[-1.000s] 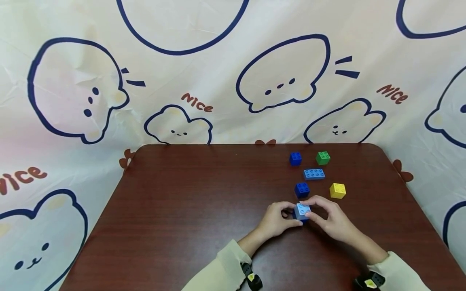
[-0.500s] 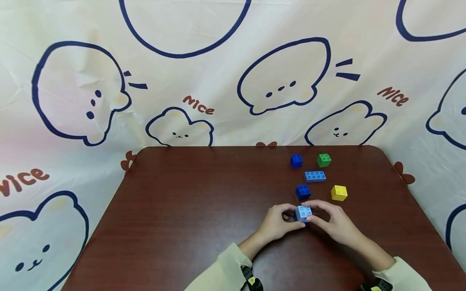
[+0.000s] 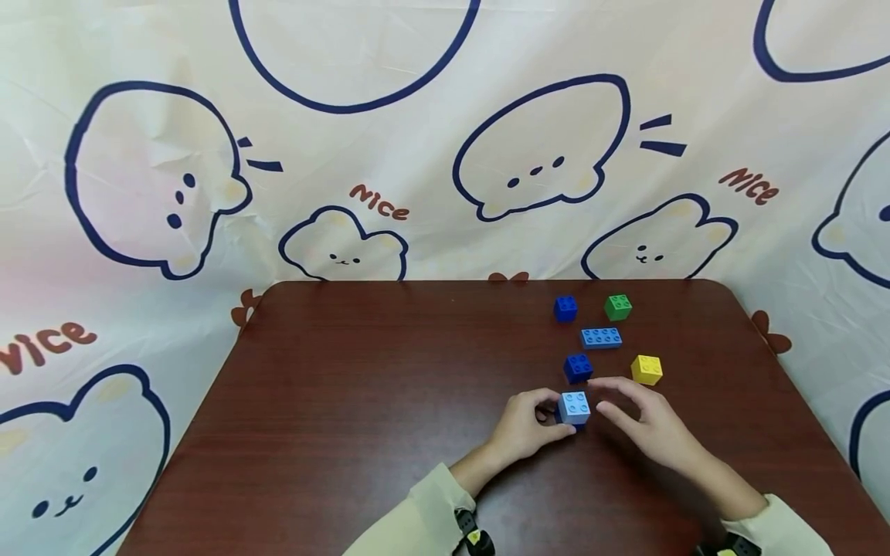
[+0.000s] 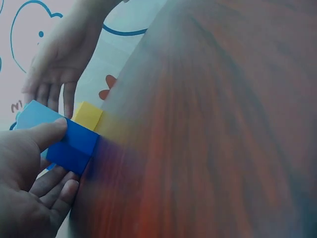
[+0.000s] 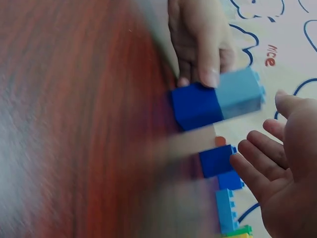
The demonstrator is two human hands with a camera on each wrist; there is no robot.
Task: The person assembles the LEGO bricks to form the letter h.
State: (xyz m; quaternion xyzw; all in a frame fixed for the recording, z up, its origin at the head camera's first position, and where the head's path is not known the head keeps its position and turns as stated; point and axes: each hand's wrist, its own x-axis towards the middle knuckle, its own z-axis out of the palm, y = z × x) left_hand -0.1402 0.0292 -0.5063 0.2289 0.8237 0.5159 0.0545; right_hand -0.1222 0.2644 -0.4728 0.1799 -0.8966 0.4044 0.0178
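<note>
A light blue 2x2 toy brick [image 3: 575, 407] sits on top of a dark blue toy brick [image 5: 197, 106], forming a two-brick stack low over the brown table. My left hand [image 3: 524, 425] grips this stack from the left, thumb along the near side, as the left wrist view also shows. To the right, my right hand [image 3: 657, 423] is apart from the bricks, holding nothing, its fingers and thumb spread. Behind the stack lies another dark blue brick [image 3: 578, 368]. A yellow brick [image 3: 647, 370] sits just beyond the right hand's fingers.
Farther back on the table [image 3: 348, 386] are a long light blue brick [image 3: 601, 337], a small blue brick [image 3: 565, 308] and a green brick [image 3: 618, 307]. A white cloth [image 3: 417, 154] with cartoon outlines hangs behind the table's far edge.
The right hand has released the brick stack and drawn off to the right, its fingers spreading. The left hand keeps hold of the stack, which has shifted slightly left.
</note>
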